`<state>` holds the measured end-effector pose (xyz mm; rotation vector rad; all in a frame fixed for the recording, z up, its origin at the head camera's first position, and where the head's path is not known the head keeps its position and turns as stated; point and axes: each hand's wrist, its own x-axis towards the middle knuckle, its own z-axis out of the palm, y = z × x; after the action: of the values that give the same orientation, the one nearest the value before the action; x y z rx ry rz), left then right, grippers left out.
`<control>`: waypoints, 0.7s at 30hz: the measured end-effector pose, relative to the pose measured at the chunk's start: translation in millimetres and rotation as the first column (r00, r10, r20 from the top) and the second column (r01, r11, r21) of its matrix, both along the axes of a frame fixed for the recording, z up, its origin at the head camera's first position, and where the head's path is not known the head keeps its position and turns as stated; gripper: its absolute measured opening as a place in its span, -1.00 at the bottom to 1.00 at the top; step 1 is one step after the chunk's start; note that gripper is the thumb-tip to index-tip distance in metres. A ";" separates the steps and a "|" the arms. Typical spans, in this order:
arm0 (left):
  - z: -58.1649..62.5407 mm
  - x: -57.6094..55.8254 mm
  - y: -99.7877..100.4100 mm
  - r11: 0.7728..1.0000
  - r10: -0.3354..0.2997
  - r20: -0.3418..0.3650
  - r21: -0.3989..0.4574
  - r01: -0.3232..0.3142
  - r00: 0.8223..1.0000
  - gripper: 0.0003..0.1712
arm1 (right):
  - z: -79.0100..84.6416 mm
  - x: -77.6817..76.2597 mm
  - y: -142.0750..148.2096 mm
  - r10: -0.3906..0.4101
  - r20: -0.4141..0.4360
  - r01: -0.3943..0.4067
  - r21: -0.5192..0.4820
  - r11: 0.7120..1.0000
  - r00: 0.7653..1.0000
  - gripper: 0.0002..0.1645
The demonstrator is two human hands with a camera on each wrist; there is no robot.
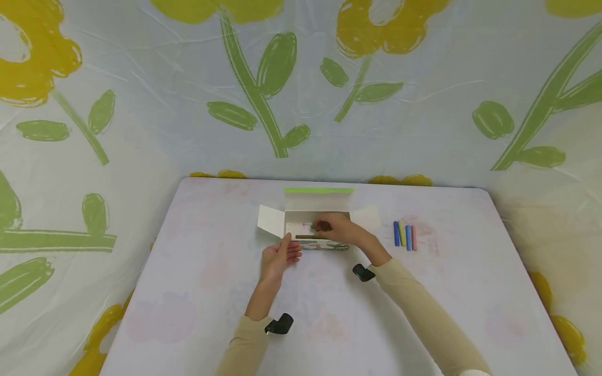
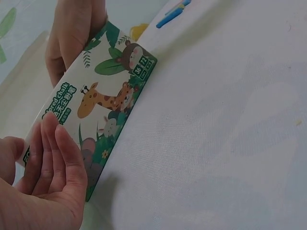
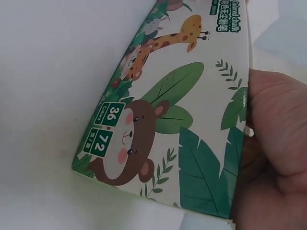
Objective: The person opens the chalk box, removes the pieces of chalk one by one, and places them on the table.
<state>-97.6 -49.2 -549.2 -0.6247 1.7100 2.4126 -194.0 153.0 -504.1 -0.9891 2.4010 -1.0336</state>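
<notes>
An open box of colored chalk, printed with a giraffe and other animals, stands near the table's far side with its flaps spread. My left hand grips its front wall at the left end, thumb at the rim and fingers against the printed face. Over the box's right half, my right hand reaches down inside with bent fingers. A small green spot shows by its fingertips; I cannot tell whether it is a held stick. Inside, to the left, lies a pale printed piece.
To the right of the box, several chalk sticks lie side by side: a dark blue one, a yellow one, a lighter blue one and a pink one. Flower-printed cloth hangs around the white table.
</notes>
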 end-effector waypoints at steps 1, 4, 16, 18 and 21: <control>-0.3 -0.2 0.3 1.000 0.001 0.001 0.001 -0.001 1.000 -0.45 | -1.2 -1.8 -0.9 0.003 0.007 -0.003 0.018 1.000 1.000 -0.73; -0.4 -0.8 1.4 1.000 0.012 0.007 0.000 -0.012 1.000 -0.46 | -1.6 -6.0 -5.1 0.010 0.052 -0.013 0.069 0.998 0.999 -0.72; 1.9 0.7 3.2 0.999 0.034 0.006 0.036 -0.034 0.999 -0.47 | 0.0 -13.6 -12.5 0.056 0.077 -0.069 0.176 0.982 0.995 -0.80; 2.5 0.7 3.5 0.998 0.037 0.014 0.042 -0.038 0.999 -0.48 | 0.5 -13.1 -12.3 0.062 0.073 -0.074 0.169 0.983 0.995 -0.82; 2.9 0.7 3.4 0.998 0.033 0.019 0.045 -0.034 0.999 -0.49 | 0.2 -13.0 -12.2 0.066 0.067 -0.076 0.158 0.985 0.996 -0.86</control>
<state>-96.9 -45.8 -546.3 -0.6727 1.6463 2.4528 -207.0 140.8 -503.9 -0.9647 2.3386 -0.8196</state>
